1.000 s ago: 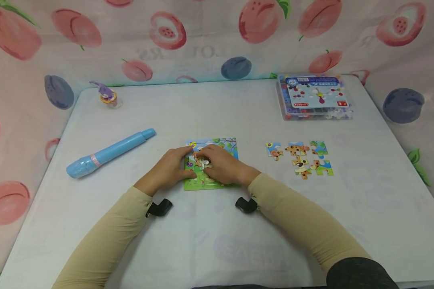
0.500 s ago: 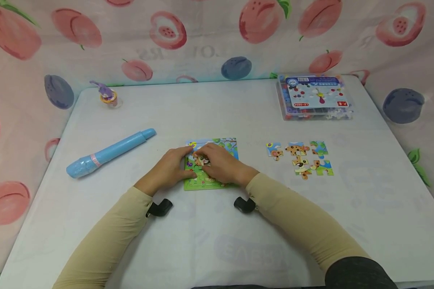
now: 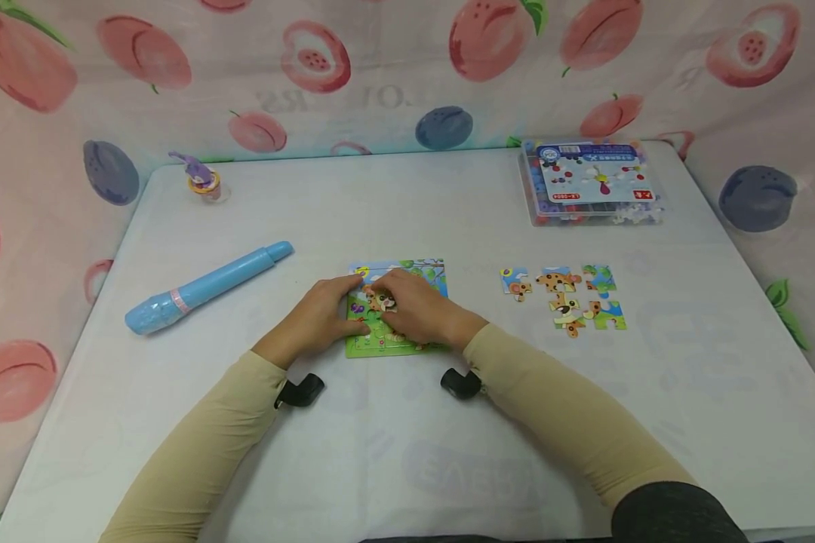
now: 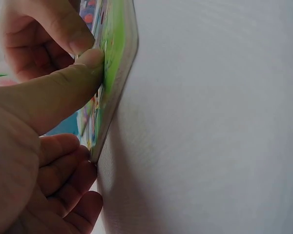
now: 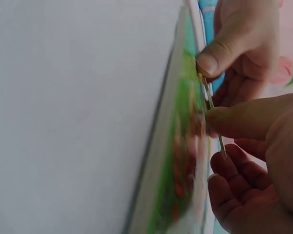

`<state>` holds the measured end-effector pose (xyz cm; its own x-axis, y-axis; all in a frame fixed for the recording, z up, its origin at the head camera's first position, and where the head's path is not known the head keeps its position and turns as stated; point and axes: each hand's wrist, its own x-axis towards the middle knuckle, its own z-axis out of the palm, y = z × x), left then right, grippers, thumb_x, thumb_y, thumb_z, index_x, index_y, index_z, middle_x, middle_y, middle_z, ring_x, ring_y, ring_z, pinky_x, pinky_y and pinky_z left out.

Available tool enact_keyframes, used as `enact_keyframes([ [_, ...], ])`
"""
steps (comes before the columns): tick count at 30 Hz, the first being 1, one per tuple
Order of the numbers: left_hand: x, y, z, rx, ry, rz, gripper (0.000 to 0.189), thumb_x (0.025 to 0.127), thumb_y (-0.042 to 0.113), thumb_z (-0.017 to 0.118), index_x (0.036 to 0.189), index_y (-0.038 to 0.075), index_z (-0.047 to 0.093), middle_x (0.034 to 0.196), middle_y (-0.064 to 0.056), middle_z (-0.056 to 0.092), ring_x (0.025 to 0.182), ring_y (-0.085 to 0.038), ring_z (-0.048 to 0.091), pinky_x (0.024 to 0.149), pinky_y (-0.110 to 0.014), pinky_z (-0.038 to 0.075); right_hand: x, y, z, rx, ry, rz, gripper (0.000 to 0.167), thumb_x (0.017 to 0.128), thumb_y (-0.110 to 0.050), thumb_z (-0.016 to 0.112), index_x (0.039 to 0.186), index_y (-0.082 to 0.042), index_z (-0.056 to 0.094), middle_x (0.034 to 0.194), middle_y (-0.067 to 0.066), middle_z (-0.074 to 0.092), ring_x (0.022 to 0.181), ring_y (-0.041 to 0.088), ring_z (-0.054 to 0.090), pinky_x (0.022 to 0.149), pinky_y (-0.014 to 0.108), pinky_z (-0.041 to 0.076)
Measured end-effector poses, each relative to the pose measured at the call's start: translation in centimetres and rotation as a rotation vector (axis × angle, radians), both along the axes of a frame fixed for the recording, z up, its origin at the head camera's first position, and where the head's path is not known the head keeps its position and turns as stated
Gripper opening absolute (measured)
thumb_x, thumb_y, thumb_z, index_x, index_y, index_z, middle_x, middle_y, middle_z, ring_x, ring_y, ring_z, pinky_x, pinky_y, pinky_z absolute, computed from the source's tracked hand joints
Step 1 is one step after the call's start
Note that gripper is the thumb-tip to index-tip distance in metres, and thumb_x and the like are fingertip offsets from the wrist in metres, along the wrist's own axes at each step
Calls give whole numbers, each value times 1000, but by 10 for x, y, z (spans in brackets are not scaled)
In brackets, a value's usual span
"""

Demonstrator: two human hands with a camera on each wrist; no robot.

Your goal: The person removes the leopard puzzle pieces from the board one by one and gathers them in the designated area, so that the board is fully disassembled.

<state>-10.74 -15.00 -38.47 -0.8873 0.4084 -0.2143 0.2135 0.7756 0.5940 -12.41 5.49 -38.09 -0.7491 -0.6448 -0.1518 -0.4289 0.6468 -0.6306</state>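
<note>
A small colourful jigsaw board [image 3: 373, 345] with a green lower part lies on the white table. My left hand [image 3: 315, 315] holds its left side, thumb on the picture face and fingers curled at the edge. Over the board, my right hand [image 3: 422, 308] pinches a thin puzzle piece [image 5: 221, 142] between thumb and fingers. That piece is seen edge-on and tilted in the right wrist view, close to the left thumb. Its picture is mostly hidden. In the left wrist view, the board [image 4: 118, 53] shows its thick pale edge.
Right of the board lie several loose puzzle pieces [image 3: 565, 305]. A clear plastic box [image 3: 594, 185] of small coloured parts stands at the back right. On the left are a light blue tube-shaped object [image 3: 210, 288] and a small purple-topped figure [image 3: 202, 179].
My right hand has shifted very slightly over the board, and the pinched piece has turned a little. My left hand has stayed in place.
</note>
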Motion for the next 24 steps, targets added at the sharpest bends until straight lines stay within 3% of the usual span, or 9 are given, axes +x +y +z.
enact_keyframes([
  [15, 2, 0, 1, -1, -6, 2, 87, 82, 21, 85, 150, -6, 39, 151, -24, 42, 140, -42, 36, 116, -50, 27, -2, 65, 17, -41, 82, -70, 38, 91, -11, 69, 126, 0, 61, 129, 15, 58, 120, 31, 52, 106, 44, 39],
  [24, 0, 2, 2, -7, -1, -5, 87, 82, 22, 85, 149, -7, 39, 150, -25, 43, 140, -42, 36, 116, -49, 27, 5, 115, 18, -14, 68, -170, 36, 91, -12, 68, 125, -1, 61, 129, 16, 58, 120, 35, 53, 104, 51, 40],
])
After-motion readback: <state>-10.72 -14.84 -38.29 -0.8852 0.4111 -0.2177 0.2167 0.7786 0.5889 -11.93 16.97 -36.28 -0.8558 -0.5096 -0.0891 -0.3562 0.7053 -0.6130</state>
